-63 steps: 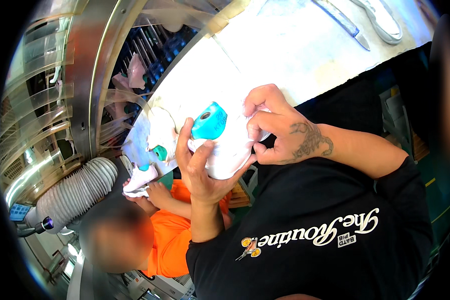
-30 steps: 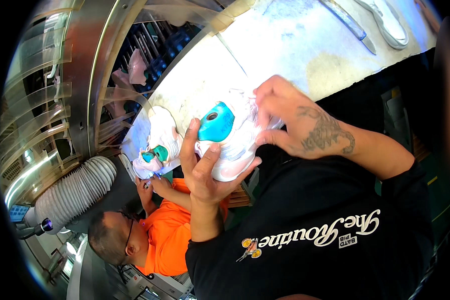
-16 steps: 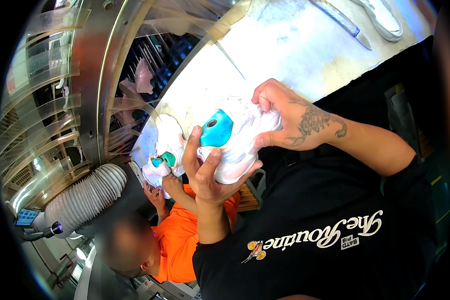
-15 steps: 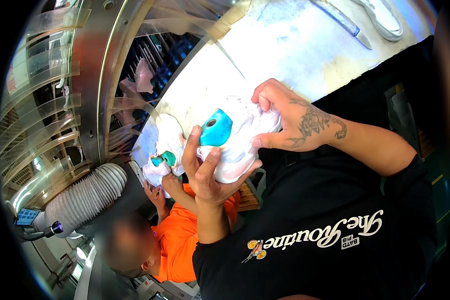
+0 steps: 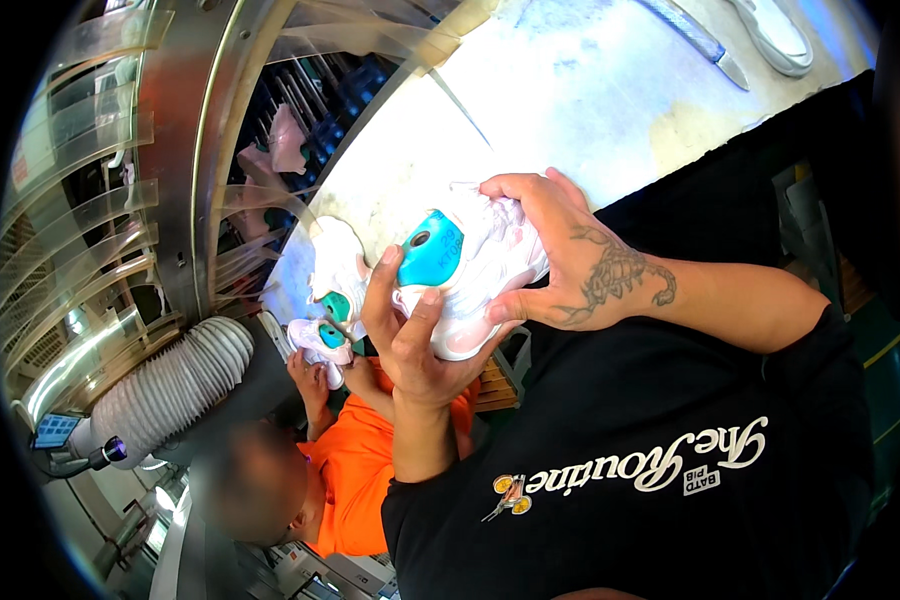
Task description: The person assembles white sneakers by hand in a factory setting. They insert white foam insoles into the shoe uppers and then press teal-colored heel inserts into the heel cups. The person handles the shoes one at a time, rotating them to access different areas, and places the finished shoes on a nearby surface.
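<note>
A white and pale pink shoe [image 5: 510, 245] is between my two hands above the worktable, with a teal shoe last [image 5: 432, 250] filling its opening. My left hand [image 5: 417, 350] grips the shoe from the near left side; two fingers reach up beside the last and the thumb lies along the lower edge. Wrapped over the right end of the shoe is my right hand [image 5: 570, 260], its fingers on the far side and its thumb on the near side. The shoe's underside is hidden.
The pale worktable [image 5: 590, 120] carries a knife [image 5: 700, 40] and a white shoe sole [image 5: 775, 35] at the far right. Another lasted shoe [image 5: 335, 265] stands at left, where a co-worker in orange [image 5: 355, 490] holds a small shoe [image 5: 320, 342]. A ribbed hose [image 5: 180, 385] lies beyond.
My right hand has slid left over the shoe's end, its fingers less curled and its thumb lower. The co-worker's shoe has moved lower and turned.
</note>
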{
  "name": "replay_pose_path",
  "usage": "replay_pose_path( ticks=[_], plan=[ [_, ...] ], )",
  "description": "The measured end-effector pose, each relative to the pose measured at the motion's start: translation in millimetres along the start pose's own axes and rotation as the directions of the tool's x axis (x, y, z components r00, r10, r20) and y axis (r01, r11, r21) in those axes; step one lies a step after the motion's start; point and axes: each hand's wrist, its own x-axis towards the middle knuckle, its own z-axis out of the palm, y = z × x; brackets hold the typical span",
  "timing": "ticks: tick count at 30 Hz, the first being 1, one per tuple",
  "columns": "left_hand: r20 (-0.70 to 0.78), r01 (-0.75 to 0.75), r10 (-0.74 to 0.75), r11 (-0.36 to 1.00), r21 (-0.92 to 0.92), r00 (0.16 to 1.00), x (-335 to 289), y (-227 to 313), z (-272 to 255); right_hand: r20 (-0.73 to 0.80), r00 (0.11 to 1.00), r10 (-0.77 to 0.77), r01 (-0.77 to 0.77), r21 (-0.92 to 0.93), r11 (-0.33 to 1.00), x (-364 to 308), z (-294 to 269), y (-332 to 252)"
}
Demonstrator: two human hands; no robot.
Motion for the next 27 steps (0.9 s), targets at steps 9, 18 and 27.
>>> replay_pose_path(
  ticks=[9,18,27],
  plan=[
    [0.011,0.025,-0.024,0.994,-0.104,1.0,4,-8,1,0.107,0.984,0.145,-0.158,0.121,0.98,13,-20,-16],
    [0.05,-0.038,0.044,0.993,-0.109,0.998,25,7,2,0.0,0.978,0.21,-0.208,0.145,0.967,8,-13,-26],
    [-0.16,-0.048,-0.018,0.916,-0.398,0.987,13,1,41,0.14,0.981,0.133,-0.16,0.205,0.966,1,-53,-35]
  ],
)
